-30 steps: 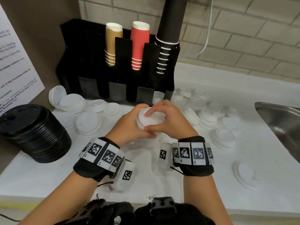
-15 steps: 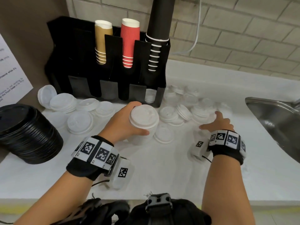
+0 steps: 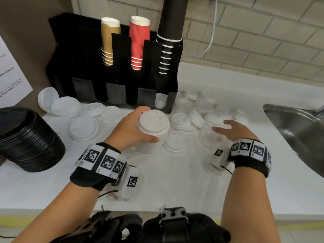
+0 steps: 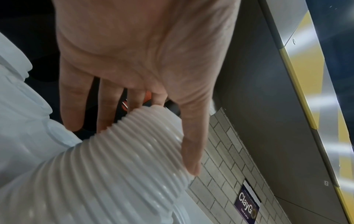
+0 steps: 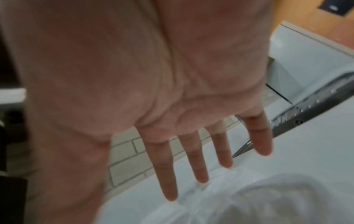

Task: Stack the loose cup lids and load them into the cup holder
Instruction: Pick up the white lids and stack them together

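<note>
Left hand [image 3: 130,128] has its grip wrapped around a tall stack of white lids [image 3: 153,132] standing on the white worktop [image 3: 175,181], just in front of the black cup holder [image 3: 114,67]. Right hand [image 3: 235,129] hovers flat, fingers [image 5: 166,174] spread apart, holding nothing, over loose lids [image 3: 196,118] near the sink [image 3: 298,134].

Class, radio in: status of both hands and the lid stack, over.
Left hand grips white lid stack, upright on counter. Right hand open, over loose lids. Cup holder not yet loaded; path clear.
</note>
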Motion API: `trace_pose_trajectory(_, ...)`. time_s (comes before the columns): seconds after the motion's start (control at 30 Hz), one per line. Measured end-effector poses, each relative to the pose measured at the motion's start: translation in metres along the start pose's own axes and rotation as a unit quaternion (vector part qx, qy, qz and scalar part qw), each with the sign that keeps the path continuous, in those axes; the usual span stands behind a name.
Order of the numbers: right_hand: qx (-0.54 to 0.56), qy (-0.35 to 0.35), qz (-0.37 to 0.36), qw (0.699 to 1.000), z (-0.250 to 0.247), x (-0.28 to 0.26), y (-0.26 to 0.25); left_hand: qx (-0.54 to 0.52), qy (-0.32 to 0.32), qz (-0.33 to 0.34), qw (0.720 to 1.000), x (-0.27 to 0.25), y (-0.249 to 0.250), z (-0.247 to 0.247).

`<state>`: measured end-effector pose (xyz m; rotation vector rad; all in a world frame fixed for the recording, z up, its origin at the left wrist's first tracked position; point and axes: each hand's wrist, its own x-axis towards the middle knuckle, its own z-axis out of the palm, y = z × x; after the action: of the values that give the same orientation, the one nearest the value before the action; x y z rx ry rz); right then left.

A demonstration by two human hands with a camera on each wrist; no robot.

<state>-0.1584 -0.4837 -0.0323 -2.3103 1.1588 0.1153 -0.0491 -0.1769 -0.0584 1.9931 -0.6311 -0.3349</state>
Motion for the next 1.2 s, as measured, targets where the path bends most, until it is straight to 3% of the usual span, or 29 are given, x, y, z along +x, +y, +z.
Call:
trace_pose_trajectory(0.2,-0.055,-0.038,-0.004,0.998,0.006,-0.005,0.012,0.001,0.001,0.000,1.000,0.001,-0.001,0.000)
trace_pose_trajectory(0.33,-0.117,-0.021,-0.001,0.993,0.008,-0.010,0.007,-0.001,-0.001,0.000,1.000,0.002,0.000,0.000)
trace_pose_trajectory(0.67,-0.117,0.037,0.052,0.991,-0.003,-0.018,-0.010,-0.010,-0.002,-0.002,1.000,0.001,0.001,-0.002)
trace_pose_trajectory(0.8,-0.106,0.058,-0.018,0.992,-0.006,-0.032,-0.027,-0.012,-0.006,-0.012,1.000,0.000,0.001,-0.002)
trace_pose_trajectory(0.9,-0.040,0.055,-0.132,0.989,-0.002,-0.048,-0.044,-0.030,-0.011,-0.036,0.999,-0.001,-0.002,-0.004)
trace_pose_trajectory(1.03,0.149,0.008,-0.306,0.940,0.015,-0.071,-0.075,-0.041,-0.013,-0.053,0.998,-0.003,-0.007,-0.006)
trace_pose_trajectory(1.2,0.184,-0.047,-0.364,0.912,0.044,-0.084,-0.101,-0.057,-0.011,-0.041,0.997,-0.005,-0.009,-0.005)
